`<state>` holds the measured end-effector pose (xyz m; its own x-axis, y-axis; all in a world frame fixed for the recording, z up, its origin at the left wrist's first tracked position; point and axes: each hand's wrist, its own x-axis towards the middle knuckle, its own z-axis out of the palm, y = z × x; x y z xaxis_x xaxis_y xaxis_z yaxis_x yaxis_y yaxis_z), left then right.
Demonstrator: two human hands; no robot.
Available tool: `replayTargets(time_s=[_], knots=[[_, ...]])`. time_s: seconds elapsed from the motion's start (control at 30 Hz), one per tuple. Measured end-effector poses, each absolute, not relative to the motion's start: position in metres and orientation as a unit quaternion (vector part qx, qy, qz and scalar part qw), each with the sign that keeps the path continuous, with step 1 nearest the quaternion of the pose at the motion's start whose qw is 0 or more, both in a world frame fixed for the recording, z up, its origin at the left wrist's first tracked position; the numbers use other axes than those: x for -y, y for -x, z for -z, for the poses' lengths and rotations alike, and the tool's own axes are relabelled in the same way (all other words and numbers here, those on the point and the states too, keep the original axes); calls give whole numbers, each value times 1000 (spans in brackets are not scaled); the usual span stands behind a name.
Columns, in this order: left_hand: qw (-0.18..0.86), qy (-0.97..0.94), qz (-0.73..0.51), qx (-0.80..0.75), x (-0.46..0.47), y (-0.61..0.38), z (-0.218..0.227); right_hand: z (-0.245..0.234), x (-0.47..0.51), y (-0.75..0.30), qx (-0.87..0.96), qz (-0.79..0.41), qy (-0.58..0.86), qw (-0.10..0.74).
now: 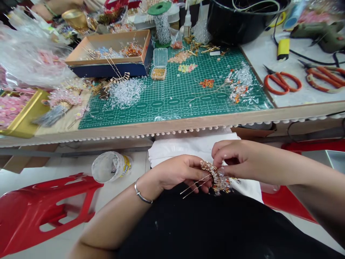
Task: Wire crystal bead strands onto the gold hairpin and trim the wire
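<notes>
The left hand [175, 172] closes narrowly on the gold-wire beaded hair ornament [217, 178] while the right hand [237, 158] pinches its beads, the ornament held over a white cloth [188, 148] below the worktop [172, 126] carrying a green cutting mat [172, 84].

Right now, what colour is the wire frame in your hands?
Gold wire frame, seen in the head view.

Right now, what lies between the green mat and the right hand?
In the head view: a wooden table edge, white bobble trim, then a white cloth by the right hand.
</notes>
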<state>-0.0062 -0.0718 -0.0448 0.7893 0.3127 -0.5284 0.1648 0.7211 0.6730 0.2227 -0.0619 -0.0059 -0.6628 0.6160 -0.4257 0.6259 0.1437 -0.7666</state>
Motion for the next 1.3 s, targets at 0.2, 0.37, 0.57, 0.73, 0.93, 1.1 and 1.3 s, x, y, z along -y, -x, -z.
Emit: replayTargets(time_s=[0.2,0.37,0.57,0.73,0.93,1.1,1.3], knots=[[815,-426,-70,-386,63,6,30,10,65,-219,-729,542,-418,-10],[807,-462,-37,-367,43,-2,26,11,67,-216,-692,572,-440,-12],[731,-589,37,-344,17,-19,9,16,66,-222,-637,612,-470,6],[583,-727,55,-359,17,-29,-19,21,68,-224,-581,644,-497,14],[434,-845,5,-311,34,-28,-30,20,66,-216,-543,694,-473,-3],[358,-893,-39,-268,45,-12,-22,30,66,-222,-490,737,-466,8],[329,-908,-58,-255,58,1,-14,47,68,-226,-469,762,-447,5]])
